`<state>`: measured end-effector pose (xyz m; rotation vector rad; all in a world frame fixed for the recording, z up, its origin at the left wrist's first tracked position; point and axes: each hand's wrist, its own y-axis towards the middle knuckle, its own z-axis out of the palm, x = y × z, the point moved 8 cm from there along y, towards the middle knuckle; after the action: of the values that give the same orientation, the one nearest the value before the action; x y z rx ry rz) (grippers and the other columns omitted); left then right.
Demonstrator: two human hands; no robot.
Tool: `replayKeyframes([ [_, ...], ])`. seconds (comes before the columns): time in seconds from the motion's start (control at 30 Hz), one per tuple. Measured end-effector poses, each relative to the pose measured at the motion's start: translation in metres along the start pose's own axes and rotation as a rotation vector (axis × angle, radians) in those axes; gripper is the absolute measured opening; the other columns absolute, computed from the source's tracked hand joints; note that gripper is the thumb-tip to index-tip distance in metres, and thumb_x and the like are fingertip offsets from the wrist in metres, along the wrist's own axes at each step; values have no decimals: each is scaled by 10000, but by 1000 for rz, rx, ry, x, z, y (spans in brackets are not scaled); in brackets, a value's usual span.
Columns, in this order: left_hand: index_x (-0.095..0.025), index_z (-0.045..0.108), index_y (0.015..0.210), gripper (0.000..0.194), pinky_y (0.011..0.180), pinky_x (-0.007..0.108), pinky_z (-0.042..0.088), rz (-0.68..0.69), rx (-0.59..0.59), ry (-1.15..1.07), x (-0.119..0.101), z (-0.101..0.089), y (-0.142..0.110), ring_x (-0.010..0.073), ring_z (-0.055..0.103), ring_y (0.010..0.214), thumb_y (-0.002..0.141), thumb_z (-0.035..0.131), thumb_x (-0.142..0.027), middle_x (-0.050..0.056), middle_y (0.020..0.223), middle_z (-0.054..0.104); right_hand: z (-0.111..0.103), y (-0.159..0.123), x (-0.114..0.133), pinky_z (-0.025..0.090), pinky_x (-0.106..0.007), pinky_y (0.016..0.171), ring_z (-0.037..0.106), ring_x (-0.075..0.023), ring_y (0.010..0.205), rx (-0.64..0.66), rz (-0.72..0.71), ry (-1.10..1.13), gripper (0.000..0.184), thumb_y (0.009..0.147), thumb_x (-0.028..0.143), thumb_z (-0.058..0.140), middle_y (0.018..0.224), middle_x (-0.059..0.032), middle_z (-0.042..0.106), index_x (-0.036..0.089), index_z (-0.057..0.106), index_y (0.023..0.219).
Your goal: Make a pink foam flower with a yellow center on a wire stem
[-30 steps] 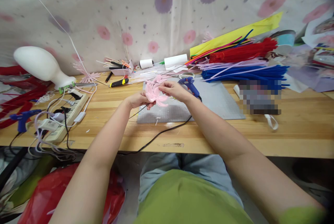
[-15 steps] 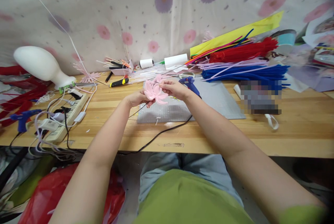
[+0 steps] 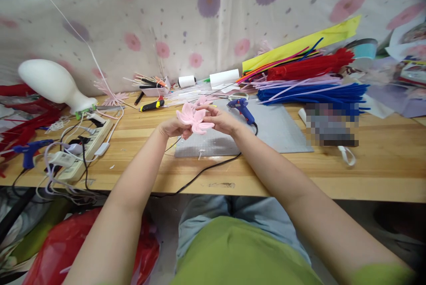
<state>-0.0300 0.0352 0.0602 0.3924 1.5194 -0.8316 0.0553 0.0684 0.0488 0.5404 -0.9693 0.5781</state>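
A pink pipe-cleaner flower with curved, pointed petals is held up over the grey cutting mat. From the left, my left hand closes on the flower's underside, and a thin dark wire runs down beside it. My right hand grips the petals on the right side, its fingers bent round them. More pink petals show behind the front bloom, partly hidden by it. On the mat, just right of my right hand, lies a blue glue gun with a black cord.
Bundles of blue and red pipe cleaners lie at the back right. A yellow-black utility knife is behind my left hand. At the left are a power strip, a second glue gun and a white foam head.
The flower has turned, its petals now facing differently and slightly left. My right hand has shifted from pinching its upper petals to holding its right side.
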Motion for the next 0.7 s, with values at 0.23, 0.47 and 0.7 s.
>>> replayKeyframes([
  [0.23, -105, 632, 750, 444, 365, 185, 332, 31, 32, -72, -6, 0, 1, 47, 347, 342, 557, 798, -470, -59, 388, 388, 0, 3, 8, 454, -213, 645, 586, -102, 703, -16, -83, -22, 451, 577, 248, 797, 775, 48, 650, 253, 652, 1003],
  [0.47, -113, 628, 764, 440, 365, 178, 324, 50, 20, -108, 0, -2, 4, 45, 340, 341, 560, 801, -462, -67, 389, 380, 4, 4, 14, 449, -188, 631, 583, -85, 699, -11, -158, 2, 337, 565, 274, 814, 798, 38, 661, 215, 667, 863],
  [0.7, -99, 604, 691, 438, 382, 190, 349, 43, -16, -121, 2, -5, 5, 42, 350, 353, 545, 814, -455, -61, 408, 388, -2, 3, 8, 445, -205, 614, 562, -85, 660, -103, -136, 33, 336, 567, 275, 809, 749, 38, 638, 197, 633, 842],
])
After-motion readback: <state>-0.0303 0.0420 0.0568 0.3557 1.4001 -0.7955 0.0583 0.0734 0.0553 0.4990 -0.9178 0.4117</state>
